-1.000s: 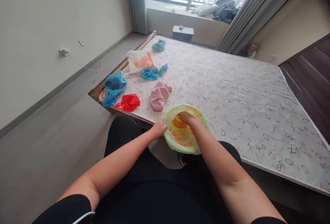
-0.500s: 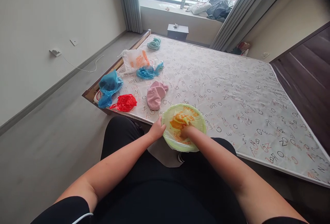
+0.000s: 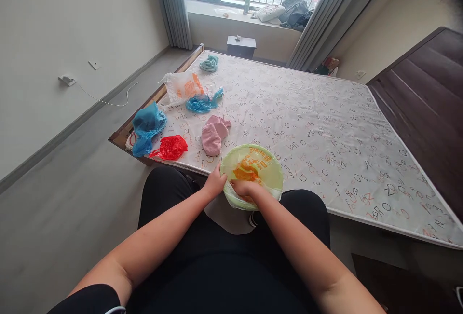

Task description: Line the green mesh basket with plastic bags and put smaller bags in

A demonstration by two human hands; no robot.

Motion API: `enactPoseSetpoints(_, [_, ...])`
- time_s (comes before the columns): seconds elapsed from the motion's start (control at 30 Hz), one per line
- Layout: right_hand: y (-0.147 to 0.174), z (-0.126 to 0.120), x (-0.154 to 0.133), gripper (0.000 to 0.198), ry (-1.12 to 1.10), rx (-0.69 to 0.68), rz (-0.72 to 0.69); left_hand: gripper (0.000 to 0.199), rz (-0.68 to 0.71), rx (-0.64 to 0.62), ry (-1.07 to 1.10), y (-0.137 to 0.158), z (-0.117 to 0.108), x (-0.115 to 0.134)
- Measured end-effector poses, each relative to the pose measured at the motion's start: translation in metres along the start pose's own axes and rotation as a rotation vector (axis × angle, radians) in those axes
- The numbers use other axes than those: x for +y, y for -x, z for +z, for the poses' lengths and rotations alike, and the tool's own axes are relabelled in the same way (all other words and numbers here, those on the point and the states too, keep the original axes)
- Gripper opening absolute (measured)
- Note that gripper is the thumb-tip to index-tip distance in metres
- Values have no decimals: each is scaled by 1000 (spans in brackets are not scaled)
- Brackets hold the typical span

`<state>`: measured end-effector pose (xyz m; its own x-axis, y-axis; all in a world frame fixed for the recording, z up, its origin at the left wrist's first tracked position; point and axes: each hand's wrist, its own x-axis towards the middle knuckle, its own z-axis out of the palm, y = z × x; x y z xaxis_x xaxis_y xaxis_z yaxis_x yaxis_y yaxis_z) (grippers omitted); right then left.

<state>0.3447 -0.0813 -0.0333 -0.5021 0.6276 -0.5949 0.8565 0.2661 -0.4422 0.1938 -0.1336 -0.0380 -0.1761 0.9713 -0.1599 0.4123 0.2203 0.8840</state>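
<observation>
A pale green plastic basket (image 3: 278, 171) sits between my knees at the mattress edge. A clear plastic bag with orange print (image 3: 249, 167) lines its inside and folds over the near rim. My left hand (image 3: 216, 182) is closed round the basket's left rim, thumb on top. Inside the basket, my right hand (image 3: 243, 187) presses the bag against the left inner wall, close to my left hand. Its fingers point left and look stretched out, their tips partly hidden. A pink cloth (image 3: 214, 136) lies on the mattress just beyond the basket.
On the mattress (image 3: 318, 126) lie a red bag (image 3: 173, 147), blue bags (image 3: 150, 121) (image 3: 198, 103), a white bag with orange print (image 3: 181, 86) and a teal cloth coil (image 3: 209, 63). A small bedside table (image 3: 241, 43) stands beyond. A cable (image 3: 108, 104) hangs from the left wall.
My right hand has moved left inside the basket, from its middle to the left wall. The left hand keeps its hold on the rim. The whole view has shifted slightly.
</observation>
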Motion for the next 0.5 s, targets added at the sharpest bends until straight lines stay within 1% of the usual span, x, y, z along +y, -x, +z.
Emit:
enactPoseSetpoints(0.07, [8, -10, 1, 36, 8, -30, 62, 58, 9, 0, 3, 0, 0, 0])
enactPoseSetpoints(0.13, [21, -24, 5, 42, 20, 4, 95, 59, 12, -2, -1, -2, -1, 0])
enactPoseSetpoints(0.17, [29, -32, 9, 41, 25, 46, 97, 59, 10, -10, -5, -3, -2, -1])
enactPoseSetpoints(0.2, [39, -39, 14, 41, 21, 114, 84, 59, 4, -27, -9, -4, -4, -1])
enactPoseSetpoints(0.23, [50, -45, 21, 40, 9, 215, 61, 60, -5, -55, -13, -6, -7, -1])
enactPoseSetpoints(0.3, [70, -54, 40, 41, -24, 494, 8, 65, -22, -121, -34, -8, -14, 2])
enactPoseSetpoints(0.33, [78, -56, 51, 41, -33, 646, -4, 69, -20, -126, -70, -9, -18, 6])
enactPoseSetpoints(0.37, [84, -57, 62, 42, -41, 767, -1, 74, 1, -95, -128, -8, -22, 13])
enactPoseSetpoints(0.4, [87, -55, 72, 46, -58, 838, 16, 79, 47, -38, -202, -7, -25, 22])
enactPoseSetpoints(0.43, [88, -53, 82, 53, -90, 860, 41, 80, 118, 30, -284, -4, -26, 34])
enactPoseSetpoints(0.47, [88, -49, 91, 63, -137, 850, 62, 79, 213, 76, -356, -2, -25, 47])
enactPoseSetpoints(0.5, [86, -45, 97, 71, -192, 830, 78, 73, 321, 51, -404, 1, -23, 61])
